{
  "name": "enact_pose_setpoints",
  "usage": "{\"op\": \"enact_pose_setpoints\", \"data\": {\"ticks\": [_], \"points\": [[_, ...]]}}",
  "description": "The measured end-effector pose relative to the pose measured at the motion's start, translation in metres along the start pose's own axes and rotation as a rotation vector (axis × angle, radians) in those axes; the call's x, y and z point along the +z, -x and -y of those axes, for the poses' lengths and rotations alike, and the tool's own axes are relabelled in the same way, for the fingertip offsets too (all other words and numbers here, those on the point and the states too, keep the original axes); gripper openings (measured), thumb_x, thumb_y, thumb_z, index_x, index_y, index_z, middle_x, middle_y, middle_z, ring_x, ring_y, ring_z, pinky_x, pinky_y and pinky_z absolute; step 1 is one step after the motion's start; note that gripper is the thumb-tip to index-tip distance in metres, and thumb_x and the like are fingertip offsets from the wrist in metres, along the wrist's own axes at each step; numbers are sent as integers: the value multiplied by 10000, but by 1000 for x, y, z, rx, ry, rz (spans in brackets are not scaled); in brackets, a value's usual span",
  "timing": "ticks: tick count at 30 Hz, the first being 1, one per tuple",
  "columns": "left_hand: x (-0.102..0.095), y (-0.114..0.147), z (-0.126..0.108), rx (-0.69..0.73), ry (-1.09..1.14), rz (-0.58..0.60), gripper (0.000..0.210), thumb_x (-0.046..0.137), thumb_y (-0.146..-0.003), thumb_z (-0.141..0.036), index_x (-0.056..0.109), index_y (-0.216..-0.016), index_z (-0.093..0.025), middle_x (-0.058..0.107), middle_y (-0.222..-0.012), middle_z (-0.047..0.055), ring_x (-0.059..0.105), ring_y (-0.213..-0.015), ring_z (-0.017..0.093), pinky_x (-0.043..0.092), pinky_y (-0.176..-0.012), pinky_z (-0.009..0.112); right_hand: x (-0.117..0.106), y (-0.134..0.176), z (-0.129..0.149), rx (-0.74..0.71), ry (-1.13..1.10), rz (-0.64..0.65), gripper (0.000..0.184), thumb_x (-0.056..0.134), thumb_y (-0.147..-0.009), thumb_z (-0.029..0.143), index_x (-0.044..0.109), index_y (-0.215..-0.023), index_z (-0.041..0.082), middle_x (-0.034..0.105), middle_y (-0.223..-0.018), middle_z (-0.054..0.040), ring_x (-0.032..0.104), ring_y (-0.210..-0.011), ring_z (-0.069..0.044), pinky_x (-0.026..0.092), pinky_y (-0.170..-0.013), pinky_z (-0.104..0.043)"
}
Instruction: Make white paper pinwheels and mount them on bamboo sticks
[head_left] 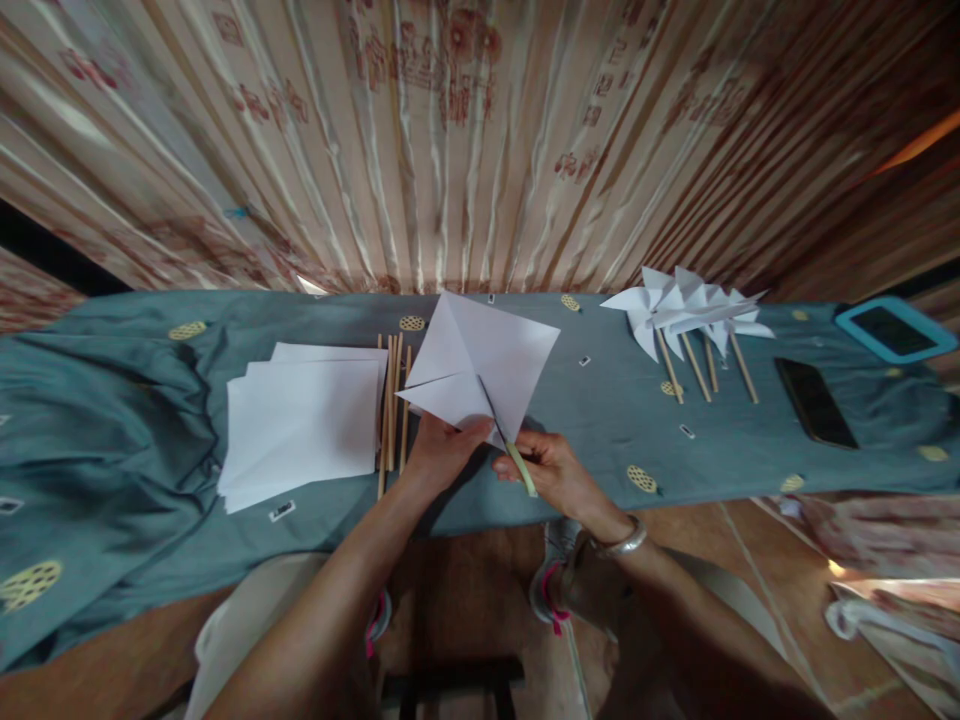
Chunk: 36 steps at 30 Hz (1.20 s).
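Note:
My left hand (pixel 448 452) grips the lower edge of a white square paper sheet (pixel 504 345), thumb on top and fingers hidden below. The sheet has fold creases and a cut running in from its left corner. My right hand (pixel 551 468) is closed on a pair of scissors (pixel 521 468) with a pale green handle, seen nearly edge-on. Their thin dark blade lies along the lower corner of the sheet, pointing to its middle. Left of the hands lie a stack of white paper (pixel 307 425) and several thin wooden sticks (pixel 391 405).
Several white paper pinwheels (pixel 686 310) on sticks lie at the right on the blue-green cloth (pixel 600 400). Beyond them are a dark phone (pixel 816 402) and a blue-framed tablet (pixel 896 330). A pleated, printed curtain (pixel 450 150) hangs behind the table.

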<state>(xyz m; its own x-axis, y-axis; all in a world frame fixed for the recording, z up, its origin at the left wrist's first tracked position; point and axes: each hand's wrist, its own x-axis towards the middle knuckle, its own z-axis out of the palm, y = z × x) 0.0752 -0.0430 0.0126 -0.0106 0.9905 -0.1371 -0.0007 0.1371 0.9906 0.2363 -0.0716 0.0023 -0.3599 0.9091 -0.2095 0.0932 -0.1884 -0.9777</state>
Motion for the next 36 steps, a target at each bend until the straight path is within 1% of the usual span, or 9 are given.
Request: {"op": "enact_pose_setpoints", "data": {"ticks": [6,10,15,19,25,28,32,34,36], "points": [[0,0,4,9,8,9,96,652,-598,-227,601,-664,-179,643,-682,17,564,-644,164,466,-613,284,1,0,0,-9,-4,-5,285,773,-686,450,677,-675,182,563,-579,29,461,-514,-92,353,-488,-209],[0,1,2,-1,8,12,99,647,-594,-237,596,-656,-180,634,-665,17,564,-636,170,469,-596,287,1,0,0,-5,-1,-9,283,777,-687,433,658,-647,180,560,-580,29,464,-518,-90,349,-485,-205],[1,1,0,23,17,2,135,649,-580,-247,587,-684,-187,630,-665,10,568,-639,172,480,-600,289,1,-1,0,22,-25,-14,298,789,-667,437,649,-652,175,553,-575,34,461,-514,-87,349,-480,-203],[1,1,2,32,-14,-1,117,641,-598,-251,581,-676,-188,621,-662,7,563,-635,164,477,-600,285,1,0,0,30,-27,-15,314,793,-659,446,647,-646,168,552,-573,33,451,-511,-84,340,-476,-204],[0,0,3,38,-32,12,113,632,-604,-240,580,-689,-186,623,-665,8,565,-632,165,475,-584,282,1,0,0,28,-17,-14,306,788,-667,453,679,-705,170,556,-581,30,464,-522,-90,353,-489,-211],[0,0,2,45,-4,11,131,638,-600,-242,598,-709,-181,640,-684,15,579,-652,170,483,-604,286,0,0,1,25,-14,-9,324,780,-671,472,682,-732,170,560,-587,29,464,-526,-93,360,-492,-213],[-4,-2,-3,0,30,-17,135,671,-585,-258,606,-664,-169,632,-643,12,563,-602,160,467,-579,282,-2,3,5,11,31,58,307,766,-704,444,682,-828,176,573,-620,32,459,-534,-86,346,-489,-202],[-8,-4,-5,7,38,-49,132,685,-585,-255,600,-636,-168,616,-610,-1,545,-572,147,453,-558,271,-6,6,8,20,35,95,320,757,-718,429,679,-907,184,590,-663,26,466,-546,-86,348,-491,-200],[-12,-6,-5,36,53,-72,138,695,-597,-261,599,-624,-166,608,-592,-11,537,-557,137,443,-549,259,-15,9,12,44,27,136,369,751,-719,436,675,-983,190,612,-707,13,487,-564,-94,372,-500,-205]]}}
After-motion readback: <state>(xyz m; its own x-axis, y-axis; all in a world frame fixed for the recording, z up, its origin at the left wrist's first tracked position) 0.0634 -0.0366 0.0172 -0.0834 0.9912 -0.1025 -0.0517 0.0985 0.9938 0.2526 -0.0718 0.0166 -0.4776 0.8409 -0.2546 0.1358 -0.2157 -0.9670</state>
